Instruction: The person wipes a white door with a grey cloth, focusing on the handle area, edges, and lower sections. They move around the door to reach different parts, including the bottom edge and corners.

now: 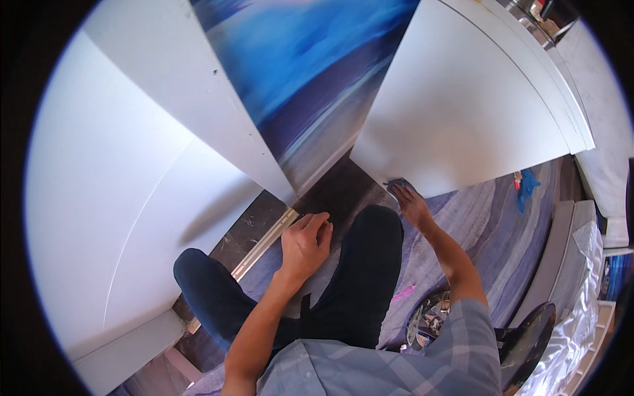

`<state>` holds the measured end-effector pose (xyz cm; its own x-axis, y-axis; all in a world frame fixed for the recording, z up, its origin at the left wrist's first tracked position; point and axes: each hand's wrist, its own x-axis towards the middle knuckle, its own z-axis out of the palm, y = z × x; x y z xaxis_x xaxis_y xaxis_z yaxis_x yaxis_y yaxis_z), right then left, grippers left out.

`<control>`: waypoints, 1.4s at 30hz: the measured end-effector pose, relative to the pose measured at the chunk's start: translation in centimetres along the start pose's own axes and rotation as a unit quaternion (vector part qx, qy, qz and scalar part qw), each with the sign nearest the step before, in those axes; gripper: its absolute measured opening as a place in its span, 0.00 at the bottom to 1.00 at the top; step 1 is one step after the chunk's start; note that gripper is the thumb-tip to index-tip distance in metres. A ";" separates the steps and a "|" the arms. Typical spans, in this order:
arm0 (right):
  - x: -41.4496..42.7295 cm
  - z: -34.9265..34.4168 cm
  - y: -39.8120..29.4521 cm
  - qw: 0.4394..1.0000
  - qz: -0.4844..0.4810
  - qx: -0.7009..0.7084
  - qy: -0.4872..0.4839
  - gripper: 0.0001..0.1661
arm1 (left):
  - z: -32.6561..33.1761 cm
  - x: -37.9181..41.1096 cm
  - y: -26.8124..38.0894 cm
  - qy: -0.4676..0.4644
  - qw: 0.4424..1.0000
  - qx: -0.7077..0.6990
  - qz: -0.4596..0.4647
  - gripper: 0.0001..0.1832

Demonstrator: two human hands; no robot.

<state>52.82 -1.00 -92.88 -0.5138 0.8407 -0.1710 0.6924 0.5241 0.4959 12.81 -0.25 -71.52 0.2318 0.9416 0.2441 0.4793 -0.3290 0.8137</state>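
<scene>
My right hand (412, 204) presses a dark grey cloth or pad (402, 186) against the lower corner of a white panel (460, 109), which looks like the side of a piece of furniture. My left hand (307, 242) hovers above the gap between my knees, its fingers curled with thumb and fingertips close together. Whether something small sits between those fingertips cannot be told. Ahead of the left hand, a white upright board (233, 109) ends at the dark floor strip.
A large white panel (129, 188) stands at left, beside a metal threshold strip (265, 242). A patterned carpet (475, 218) carries a blue plastic piece (527, 189) and a pink scrap (403, 293). By my right elbow is a round container (428, 319) holding items.
</scene>
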 end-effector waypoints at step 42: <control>22.5 -48.1 -6.3 0.596 0.203 0.404 0.664 0.45 | -13.5 -2.6 -4.2 0.215 0.970 -0.041 -0.101 0.13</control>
<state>12.48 8.08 -58.90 0.2021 0.3530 0.9135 0.6391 0.6592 -0.3961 -1.26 -0.36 -68.47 -0.2431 0.9349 0.2586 0.4053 -0.1443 0.9027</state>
